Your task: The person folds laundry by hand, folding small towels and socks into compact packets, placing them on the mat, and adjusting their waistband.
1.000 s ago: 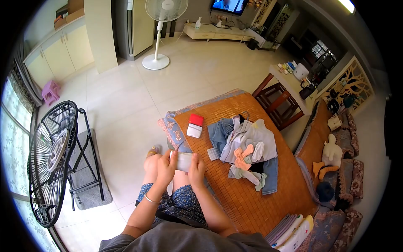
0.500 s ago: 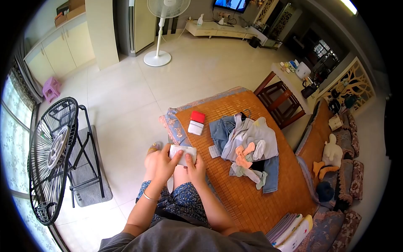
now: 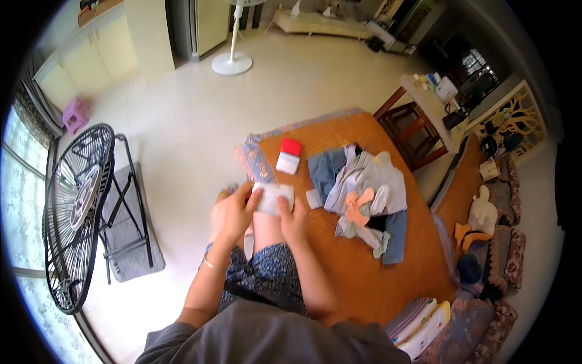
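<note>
Nearest to us are a grey shirt (image 3: 260,337) and blue patterned shorts (image 3: 276,267). Above the lap we see 2 bare hands grasping 1 flat white item (image 3: 273,195) between them. The left hand (image 3: 232,212), with a bracelet (image 3: 208,261) at its wrist, grips the left side, thumb on top; the right hand (image 3: 294,219) grips the right side, its thumb also on the upper face. We cannot tell what the item is.

Just beyond, on the brown mat (image 3: 357,285), we find a red-and-white bundle (image 3: 289,156) and, to its right, a heap of clothes (image 3: 376,182) with an orange piece (image 3: 359,206) on top. Off to the left stands a black chair (image 3: 79,212). Farther out we see a pink stool (image 3: 76,115), then a white fan (image 3: 231,64) and, farthest, a low cabinet (image 3: 321,24).
</note>
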Motion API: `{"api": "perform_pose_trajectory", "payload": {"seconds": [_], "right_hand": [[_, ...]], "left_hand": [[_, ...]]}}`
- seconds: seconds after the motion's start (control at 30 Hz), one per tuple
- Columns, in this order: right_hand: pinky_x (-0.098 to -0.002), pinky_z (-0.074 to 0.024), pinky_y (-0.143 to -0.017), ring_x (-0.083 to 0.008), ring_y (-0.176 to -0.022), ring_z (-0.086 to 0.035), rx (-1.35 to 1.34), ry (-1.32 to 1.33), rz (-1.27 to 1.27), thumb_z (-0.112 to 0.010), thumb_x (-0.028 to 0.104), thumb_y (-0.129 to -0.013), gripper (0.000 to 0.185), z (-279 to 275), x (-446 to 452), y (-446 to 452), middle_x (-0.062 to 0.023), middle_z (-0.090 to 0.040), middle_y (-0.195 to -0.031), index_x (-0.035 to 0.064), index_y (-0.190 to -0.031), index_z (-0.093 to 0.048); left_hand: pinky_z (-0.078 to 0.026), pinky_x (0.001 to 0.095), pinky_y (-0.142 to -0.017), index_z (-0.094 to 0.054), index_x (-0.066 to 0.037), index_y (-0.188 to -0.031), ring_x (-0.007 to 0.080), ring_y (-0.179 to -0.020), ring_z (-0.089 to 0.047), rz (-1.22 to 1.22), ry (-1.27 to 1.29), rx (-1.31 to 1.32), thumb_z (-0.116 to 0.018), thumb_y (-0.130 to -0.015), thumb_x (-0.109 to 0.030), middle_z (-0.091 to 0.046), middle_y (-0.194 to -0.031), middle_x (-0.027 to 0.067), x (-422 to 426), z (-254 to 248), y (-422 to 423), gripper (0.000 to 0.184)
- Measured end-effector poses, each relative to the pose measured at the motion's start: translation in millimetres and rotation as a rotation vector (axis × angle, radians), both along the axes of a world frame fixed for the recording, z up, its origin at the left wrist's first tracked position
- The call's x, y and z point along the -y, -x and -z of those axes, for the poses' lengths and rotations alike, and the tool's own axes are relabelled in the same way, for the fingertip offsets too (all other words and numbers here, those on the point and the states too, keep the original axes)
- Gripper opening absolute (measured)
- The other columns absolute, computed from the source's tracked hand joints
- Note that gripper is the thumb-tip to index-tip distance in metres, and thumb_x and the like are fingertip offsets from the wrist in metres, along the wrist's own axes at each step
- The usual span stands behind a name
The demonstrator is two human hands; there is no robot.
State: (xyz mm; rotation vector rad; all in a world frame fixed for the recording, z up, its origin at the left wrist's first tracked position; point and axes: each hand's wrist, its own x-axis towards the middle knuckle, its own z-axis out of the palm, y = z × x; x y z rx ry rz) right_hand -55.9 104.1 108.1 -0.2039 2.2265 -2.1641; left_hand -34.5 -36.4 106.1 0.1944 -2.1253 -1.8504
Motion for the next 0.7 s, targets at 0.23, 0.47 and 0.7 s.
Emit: {"api": "perform_pose_trajectory", "payload": {"seconds": [0.23,0.47,0.7], "right_hand": [[-0.0183,-0.0367,-0.048,-0.0036,-0.054,-0.045,0.126,0.136,-0.105,-0.047,0.033,-0.096,0.032,-1,-1,-4,0.0008,-0.053,-0.069,0.0029,-0.097,-0.056],[-0.0189,-0.0354,-0.047,-0.0049,-0.052,-0.044,0.076,0.098,-0.095,-0.035,0.032,-0.099,0.035,-2,-6,-4,-0.0002,-0.051,-0.069,0.0022,-0.104,-0.053],[-0.0230,-0.0447,-0.073,-0.0107,-0.082,-0.055,-0.107,0.025,-0.130,-0.046,0.026,-0.097,0.032,15,-18,7,-0.0066,-0.058,-0.095,-0.0016,-0.112,-0.051]], "left_hand": [[-0.038,0.0220,-0.050,-0.058,0.002,-0.097,0.0078,-0.055,-0.047,0.081,-0.056,0.157,-0.046,-0.097,-0.019,-0.054,-0.064,-0.0003,5,-7,-4,0.024],[-0.048,0.0218,-0.061,-0.055,0.005,-0.108,0.0109,-0.071,-0.059,0.171,-0.275,0.142,-0.048,-0.096,-0.021,-0.063,-0.082,0.0068,5,11,-9,0.030],[-0.050,0.0217,-0.070,-0.051,0.005,-0.112,0.0089,-0.082,-0.059,0.219,-0.385,0.105,-0.059,-0.089,-0.011,-0.063,-0.094,0.0068,4,10,-8,0.030]]}}
